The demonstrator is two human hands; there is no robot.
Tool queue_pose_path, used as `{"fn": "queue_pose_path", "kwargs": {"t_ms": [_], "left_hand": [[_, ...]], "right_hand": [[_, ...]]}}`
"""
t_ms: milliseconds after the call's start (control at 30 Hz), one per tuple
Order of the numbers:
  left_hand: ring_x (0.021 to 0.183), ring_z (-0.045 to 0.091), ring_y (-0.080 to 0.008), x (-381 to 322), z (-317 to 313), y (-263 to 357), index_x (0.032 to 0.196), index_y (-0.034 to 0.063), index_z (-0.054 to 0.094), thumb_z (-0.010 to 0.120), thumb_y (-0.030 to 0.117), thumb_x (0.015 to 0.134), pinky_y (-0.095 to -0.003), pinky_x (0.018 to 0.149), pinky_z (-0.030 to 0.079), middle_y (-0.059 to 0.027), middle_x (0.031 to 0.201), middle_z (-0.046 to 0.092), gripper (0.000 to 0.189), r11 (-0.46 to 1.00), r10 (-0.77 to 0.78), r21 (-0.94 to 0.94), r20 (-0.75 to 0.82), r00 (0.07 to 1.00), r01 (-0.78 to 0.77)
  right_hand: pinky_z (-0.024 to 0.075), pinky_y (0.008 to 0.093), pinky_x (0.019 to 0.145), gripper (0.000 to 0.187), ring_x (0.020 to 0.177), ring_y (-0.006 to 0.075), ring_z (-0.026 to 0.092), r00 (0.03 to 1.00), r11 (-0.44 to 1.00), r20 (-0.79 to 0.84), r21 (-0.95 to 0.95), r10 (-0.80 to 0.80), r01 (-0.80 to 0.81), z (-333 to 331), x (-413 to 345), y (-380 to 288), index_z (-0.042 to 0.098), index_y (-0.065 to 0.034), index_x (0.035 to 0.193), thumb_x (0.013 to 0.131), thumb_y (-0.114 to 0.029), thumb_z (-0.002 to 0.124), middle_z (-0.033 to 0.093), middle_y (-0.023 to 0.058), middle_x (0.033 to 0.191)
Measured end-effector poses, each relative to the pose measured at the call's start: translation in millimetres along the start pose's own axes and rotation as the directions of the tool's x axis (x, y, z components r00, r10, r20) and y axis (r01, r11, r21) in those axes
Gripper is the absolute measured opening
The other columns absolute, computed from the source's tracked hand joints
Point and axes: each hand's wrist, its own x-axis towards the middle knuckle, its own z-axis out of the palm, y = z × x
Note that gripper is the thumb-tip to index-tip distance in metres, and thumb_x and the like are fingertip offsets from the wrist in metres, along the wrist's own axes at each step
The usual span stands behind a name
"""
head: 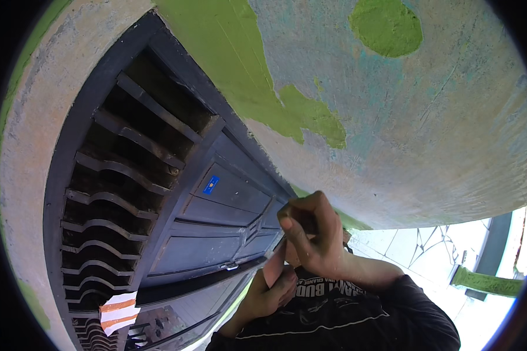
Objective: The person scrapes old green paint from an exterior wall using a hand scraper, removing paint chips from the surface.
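Observation:
My left hand [272, 289] is low in front of my dark shirt, its thumb and fingers closed on a flat pinkish-brown sheet [274, 266]. The sheet looks like folded sandpaper or card; which one, I cannot tell. Just above and to the right, my right hand [314, 237] is raised with its fingers curled and the thumb close to the index finger. Part of a brown surface shows behind its wrist side. Whether anything is pinched in the right fingers is hidden.
A plastered wall [377, 131] with patchy green paint [307, 114] curves overhead and right. Left is a grey wooden door [202, 245] with a blue sticker [211, 184], beneath wavy transom slats [114, 197]. An orange-and-white striped piece [119, 312] hangs there. Pale floor tiles [404, 250] show right.

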Motion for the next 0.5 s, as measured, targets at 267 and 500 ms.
{"fn": "queue_pose_path", "kwargs": {"t_ms": [267,500], "left_hand": [[0.042,0.035,-0.0072,0.1,-19.6,-11.0,0.098,0.0056,0.049,0.041,0.015,0.098,-0.0223,0.039,0.026,0.0022,0.053,0.035,0.013,0.967,0.064,-0.255,0.146,0.987,-0.025],[0.044,0.036,-0.0058,4.8,9.1,13.3,0.101,0.0076,0.046,0.042,0.016,0.099,-0.0217,0.042,0.031,0.0031,0.054,0.036,0.01,0.999,-0.042,-0.022,-0.09,0.995,0.04]], "right_hand": [[0.0478,0.0253,0.058,0.02,0.065,0.011,0.056,0.958,0.897,-0.048,0.368,0.282,-0.246,-10.8,-10.8,10.1,0.045,0.0015,0.104,0.095,-0.012,0.056,0.06,0.0073,0.08],[0.0559,0.0313,0.064,0.03,0.074,0.0246,0.07,0.985,0.981,0.001,0.091,0.174,-0.174,3.4,-7.0,0.9,0.045,0.0006,0.105,0.085,-0.007,0.067,0.064,0.0158,0.087]]}}
